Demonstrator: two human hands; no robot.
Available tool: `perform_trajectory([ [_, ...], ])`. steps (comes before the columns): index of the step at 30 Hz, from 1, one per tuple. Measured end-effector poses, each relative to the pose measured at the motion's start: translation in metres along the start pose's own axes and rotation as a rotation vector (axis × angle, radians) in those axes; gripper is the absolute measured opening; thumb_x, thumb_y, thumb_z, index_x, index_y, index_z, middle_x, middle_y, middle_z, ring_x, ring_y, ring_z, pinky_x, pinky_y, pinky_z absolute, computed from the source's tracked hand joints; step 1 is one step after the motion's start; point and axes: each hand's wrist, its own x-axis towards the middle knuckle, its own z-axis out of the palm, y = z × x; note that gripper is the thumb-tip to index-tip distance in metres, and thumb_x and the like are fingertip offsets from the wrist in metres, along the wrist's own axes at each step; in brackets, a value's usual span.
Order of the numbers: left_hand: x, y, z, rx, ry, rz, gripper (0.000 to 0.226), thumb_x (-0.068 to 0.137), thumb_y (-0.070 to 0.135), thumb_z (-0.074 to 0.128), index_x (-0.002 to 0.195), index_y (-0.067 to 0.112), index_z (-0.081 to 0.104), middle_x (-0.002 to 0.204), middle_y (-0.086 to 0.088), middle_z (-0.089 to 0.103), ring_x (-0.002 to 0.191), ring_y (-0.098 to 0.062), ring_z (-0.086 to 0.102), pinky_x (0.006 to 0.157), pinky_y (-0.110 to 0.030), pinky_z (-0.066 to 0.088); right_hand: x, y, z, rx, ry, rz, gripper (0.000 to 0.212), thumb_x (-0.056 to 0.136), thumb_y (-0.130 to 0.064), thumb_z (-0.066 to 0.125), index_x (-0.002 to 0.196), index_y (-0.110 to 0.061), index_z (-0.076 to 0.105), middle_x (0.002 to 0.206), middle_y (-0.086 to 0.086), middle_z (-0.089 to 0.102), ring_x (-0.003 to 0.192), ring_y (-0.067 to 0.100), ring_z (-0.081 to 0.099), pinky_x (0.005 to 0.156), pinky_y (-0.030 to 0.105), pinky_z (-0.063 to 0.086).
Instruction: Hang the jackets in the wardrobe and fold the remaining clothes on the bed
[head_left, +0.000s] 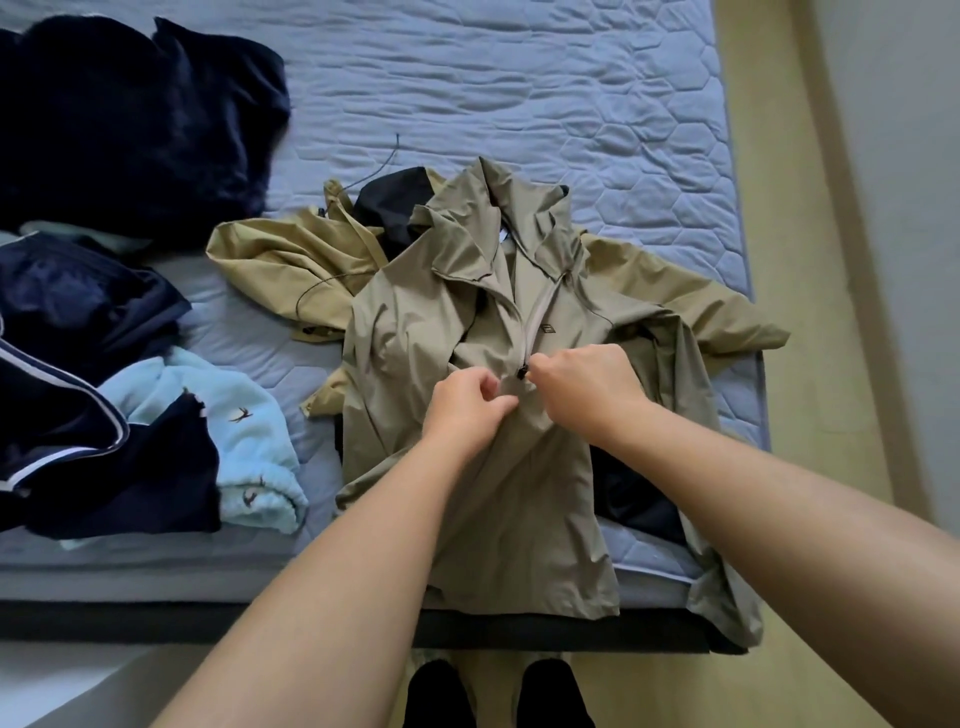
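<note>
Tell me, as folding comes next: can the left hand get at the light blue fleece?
Probably yes: the left hand pinches the khaki jacket, but the light blue fleece lies exposed to its left, nothing in between.

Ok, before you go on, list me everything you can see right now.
khaki jacket: one, grey-khaki, flat at the bed's near edge, partly zipped
zip pull: one, black, mid-chest on the khaki jacket
tan jacket: one, yellower tan, beneath the khaki jacket, spreading out both sides
black fabric: two patches, under the jackets; whether one item, cannot tell
navy clothes: heap, number unclear, left side of bed
pale blue garment: one, bird print, left, partly under navy clothes
bed: one, lilac-grey quilted cover
floor: beige, right side
feet: two, black footwear, below the bed edge
left hand: pinches the khaki jacket below the zip
right hand: pinches the zip pull
</note>
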Motion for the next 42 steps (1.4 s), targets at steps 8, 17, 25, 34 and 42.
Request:
perform_trajectory([
  [8,-0.014,-0.025,-0.011,0.185,0.032,-0.09,0.025,0.084,0.034,0.065,0.069,0.024,0.048,0.079,0.007,0.056,0.085,-0.021,0.056,0.068,-0.031,0.043,-0.003,0.005,0.0,0.015,0.047,0.03,0.014,0.09,-0.022,0.053,0.076,-0.022,0.05,0.077,0.0,0.066,0.071,0.027,0.066,0.048,0.024,0.013],
  [17,-0.012,-0.015,-0.005,0.285,0.02,-0.015,0.032,0.086,0.033,0.064,0.064,0.023,0.043,0.083,0.0,0.057,0.084,-0.024,0.055,0.064,-0.029,0.038,-0.006,0.009,-0.002,0.007,0.079,0.051,0.007,0.087,-0.019,0.056,0.079,-0.019,0.057,0.077,0.001,0.067,0.071,0.026,0.067,0.051,0.023,0.016],
  [25,-0.01,-0.019,-0.001,0.34,-0.063,0.033,0.029,0.083,0.038,0.065,0.07,0.02,0.048,0.087,-0.003,0.062,0.09,-0.026,0.058,0.069,-0.031,0.042,-0.006,0.008,0.002,0.026,0.054,0.052,0.009,0.089,-0.018,0.05,0.091,-0.018,0.058,0.086,0.001,0.068,0.081,0.026,0.068,0.054,0.025,0.023],
  [34,-0.008,-0.022,-0.01,0.352,-0.199,-0.086,0.019,0.084,0.029,0.058,0.068,0.023,0.048,0.082,0.0,0.059,0.085,-0.023,0.058,0.069,-0.03,0.043,-0.016,0.018,-0.002,0.018,0.215,0.039,0.026,0.068,-0.019,0.081,0.06,-0.016,0.057,0.05,-0.001,0.058,0.04,0.02,0.057,0.045,0.017,0.021],
  [42,0.05,0.064,-0.023,-0.156,-0.135,-0.294,0.058,0.081,0.056,0.054,0.111,0.006,0.053,0.103,-0.011,0.063,0.085,-0.028,0.064,0.055,-0.029,0.045,-0.025,0.01,-0.01,0.073,0.419,-0.094,0.03,0.065,-0.029,0.084,0.055,-0.017,0.058,0.048,-0.003,0.054,0.037,0.02,0.055,0.039,0.017,0.03],
])
